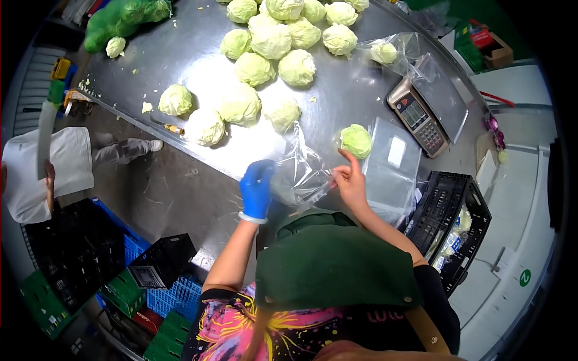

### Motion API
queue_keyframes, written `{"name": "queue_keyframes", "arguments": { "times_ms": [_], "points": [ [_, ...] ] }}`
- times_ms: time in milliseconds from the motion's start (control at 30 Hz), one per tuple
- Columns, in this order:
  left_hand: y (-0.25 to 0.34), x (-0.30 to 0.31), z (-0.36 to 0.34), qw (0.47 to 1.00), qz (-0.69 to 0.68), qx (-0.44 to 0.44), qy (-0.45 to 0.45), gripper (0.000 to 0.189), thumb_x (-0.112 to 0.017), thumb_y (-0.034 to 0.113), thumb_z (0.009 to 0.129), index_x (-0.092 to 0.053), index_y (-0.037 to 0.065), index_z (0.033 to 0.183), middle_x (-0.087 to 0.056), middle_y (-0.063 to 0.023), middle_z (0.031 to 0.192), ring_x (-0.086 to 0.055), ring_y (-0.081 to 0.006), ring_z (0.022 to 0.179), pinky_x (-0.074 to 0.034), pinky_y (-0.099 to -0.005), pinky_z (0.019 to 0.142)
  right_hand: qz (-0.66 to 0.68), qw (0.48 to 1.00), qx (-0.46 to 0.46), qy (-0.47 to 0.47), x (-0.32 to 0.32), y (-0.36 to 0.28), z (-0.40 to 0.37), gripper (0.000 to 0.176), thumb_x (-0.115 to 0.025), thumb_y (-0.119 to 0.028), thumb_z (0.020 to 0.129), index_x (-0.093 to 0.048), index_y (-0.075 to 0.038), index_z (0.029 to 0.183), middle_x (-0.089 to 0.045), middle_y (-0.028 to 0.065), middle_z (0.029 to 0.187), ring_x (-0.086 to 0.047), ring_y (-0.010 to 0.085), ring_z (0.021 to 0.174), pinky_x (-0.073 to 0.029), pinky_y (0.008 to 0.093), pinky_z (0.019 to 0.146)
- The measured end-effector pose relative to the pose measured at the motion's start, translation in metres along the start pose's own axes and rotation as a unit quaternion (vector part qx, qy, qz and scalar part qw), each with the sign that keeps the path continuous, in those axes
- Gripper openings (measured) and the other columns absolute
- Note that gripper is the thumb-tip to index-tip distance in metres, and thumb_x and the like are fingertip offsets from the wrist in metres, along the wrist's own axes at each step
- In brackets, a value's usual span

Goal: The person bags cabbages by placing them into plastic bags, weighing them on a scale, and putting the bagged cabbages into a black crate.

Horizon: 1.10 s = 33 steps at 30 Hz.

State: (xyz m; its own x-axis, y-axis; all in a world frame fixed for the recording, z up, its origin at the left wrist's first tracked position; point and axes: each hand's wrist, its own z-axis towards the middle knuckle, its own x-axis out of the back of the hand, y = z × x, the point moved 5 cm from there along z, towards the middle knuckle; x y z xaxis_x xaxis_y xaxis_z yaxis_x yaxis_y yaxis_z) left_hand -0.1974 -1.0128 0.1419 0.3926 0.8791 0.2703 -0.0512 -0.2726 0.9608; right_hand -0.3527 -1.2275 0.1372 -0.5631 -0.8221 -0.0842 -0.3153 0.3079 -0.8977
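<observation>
A clear plastic bag [299, 165] stretches between my two hands above the steel table's front edge. My left hand [257, 189], in a blue glove, is closed at the bag's left side; its fingertips are partly hidden. My bare right hand [351, 182] pinches the bag's right edge between thumb and fingers, its index finger pointing up toward a single cabbage [356, 141]. That cabbage sits on the table just beyond the right hand. Past the bag stand more cabbages, the nearest one [281, 113] close to the bag's far end.
A pile of cabbages [271, 36] covers the far middle of the steel table [150, 78]. On the right are a stack of flat clear bags [385, 186], a digital scale [421, 114] and a black crate [439, 204]. A person [54, 168] stands left, near stacked crates.
</observation>
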Motion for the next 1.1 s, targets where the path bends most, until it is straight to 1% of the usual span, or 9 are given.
{"name": "queue_keyframes", "arguments": {
  "times_ms": [67, 167, 367, 567, 600, 667, 867, 1000, 1100],
  "points": [
    [0.009, 0.021, 0.001, 0.995, -0.067, 0.077, 0.010, 0.017, -0.057, 0.000, 0.094, -0.060, -0.002, 0.111, -0.067, -0.0079, 0.091, -0.064, -0.0140, 0.082, -0.052, -0.0262, 0.074, -0.212, 0.967, 0.071, -0.121, 0.003, 0.002, -0.002, 0.061, -0.061, 0.002, 0.088, -0.038, -0.006, 0.143, -0.066, 0.0078, 0.101, -0.065, 0.0130, 0.083, -0.054, 0.0273, 0.074],
    [0.048, 0.064, -0.003, 0.993, -0.053, 0.003, 0.108, 0.020, -0.063, -0.004, 0.089, -0.056, -0.001, 0.108, -0.066, -0.0096, 0.097, -0.063, -0.0140, 0.079, -0.052, -0.0266, 0.074, -0.010, 0.964, -0.004, -0.264, -0.013, -0.021, 0.006, 0.060, -0.069, -0.005, 0.086, -0.043, -0.005, 0.139, -0.061, 0.0106, 0.119, -0.064, 0.0128, 0.094, -0.054, 0.0270, 0.081],
    [0.107, 0.109, -0.031, 0.943, 0.198, -0.184, 0.192, 0.028, -0.072, -0.007, 0.078, -0.059, 0.001, 0.101, -0.070, -0.0129, 0.101, -0.067, -0.0180, 0.081, -0.052, -0.0284, 0.075, -0.366, 0.907, 0.195, 0.074, -0.067, -0.028, 0.160, 0.087, -0.082, -0.037, 0.072, -0.040, -0.005, 0.140, -0.045, 0.0191, 0.140, -0.047, 0.0343, 0.127, -0.043, 0.0426, 0.103],
    [0.102, 0.063, -0.037, 0.901, 0.365, -0.232, -0.043, 0.024, -0.065, -0.004, 0.076, -0.069, 0.006, 0.097, -0.067, -0.0131, 0.109, -0.064, -0.0312, 0.092, -0.052, -0.0391, 0.078, -0.372, 0.927, 0.008, 0.039, -0.108, -0.002, 0.222, 0.095, -0.083, -0.046, 0.067, -0.036, -0.011, 0.143, -0.044, 0.0225, 0.139, -0.050, 0.0360, 0.124, -0.044, 0.0429, 0.102],
    [0.104, 0.056, -0.039, 0.897, 0.377, -0.224, -0.059, 0.025, -0.064, -0.005, 0.075, -0.069, 0.007, 0.097, -0.068, -0.0126, 0.106, -0.063, -0.0316, 0.090, -0.052, -0.0380, 0.079, -0.369, 0.928, 0.005, 0.046, -0.092, 0.005, 0.219, 0.095, -0.083, -0.046, 0.067, -0.036, -0.011, 0.143, -0.044, 0.0225, 0.139, -0.050, 0.0360, 0.124, -0.044, 0.0429, 0.102],
    [0.086, 0.049, -0.040, 0.890, 0.386, -0.217, -0.110, 0.032, -0.064, -0.005, 0.076, -0.068, 0.007, 0.106, -0.066, -0.0132, 0.110, -0.062, -0.0320, 0.094, -0.051, -0.0394, 0.082, 0.041, 0.995, -0.081, -0.051, -0.057, 0.025, 0.219, 0.087, -0.078, -0.044, 0.074, -0.036, -0.010, 0.142, -0.048, 0.0176, 0.137, -0.049, 0.0323, 0.126, -0.045, 0.0437, 0.102],
    [0.077, 0.001, -0.012, 0.932, 0.291, -0.175, -0.128, 0.052, -0.063, -0.008, 0.074, -0.062, 0.008, 0.124, -0.059, -0.0192, 0.121, -0.061, -0.0339, 0.097, -0.051, -0.0388, 0.083, 0.467, 0.883, -0.009, -0.042, 0.090, -0.010, 0.102, 0.067, -0.059, -0.045, 0.091, -0.040, -0.009, 0.144, -0.045, 0.0112, 0.146, -0.044, 0.0278, 0.134, -0.036, 0.0462, 0.112],
    [0.070, -0.051, 0.007, 0.886, 0.306, -0.260, -0.230, 0.057, -0.055, -0.011, 0.077, -0.060, 0.012, 0.129, -0.057, -0.0200, 0.124, -0.060, -0.0346, 0.097, -0.050, -0.0398, 0.083, 0.447, 0.877, 0.135, 0.109, 0.210, -0.063, 0.058, 0.068, -0.062, -0.044, 0.089, -0.042, -0.009, 0.143, -0.048, 0.0107, 0.143, -0.046, 0.0275, 0.132, -0.037, 0.0453, 0.110],
    [0.064, -0.082, 0.006, 0.876, 0.294, -0.264, -0.276, 0.049, -0.054, -0.009, 0.077, -0.066, 0.010, 0.120, -0.058, -0.0197, 0.126, -0.060, -0.0352, 0.097, -0.050, -0.0409, 0.084, 0.162, 0.928, 0.135, 0.306, 0.301, -0.109, 0.061, 0.071, -0.071, -0.038, 0.083, -0.043, -0.008, 0.140, -0.050, 0.0102, 0.139, -0.047, 0.0278, 0.130, -0.043, 0.0452, 0.104]
  ]
}}
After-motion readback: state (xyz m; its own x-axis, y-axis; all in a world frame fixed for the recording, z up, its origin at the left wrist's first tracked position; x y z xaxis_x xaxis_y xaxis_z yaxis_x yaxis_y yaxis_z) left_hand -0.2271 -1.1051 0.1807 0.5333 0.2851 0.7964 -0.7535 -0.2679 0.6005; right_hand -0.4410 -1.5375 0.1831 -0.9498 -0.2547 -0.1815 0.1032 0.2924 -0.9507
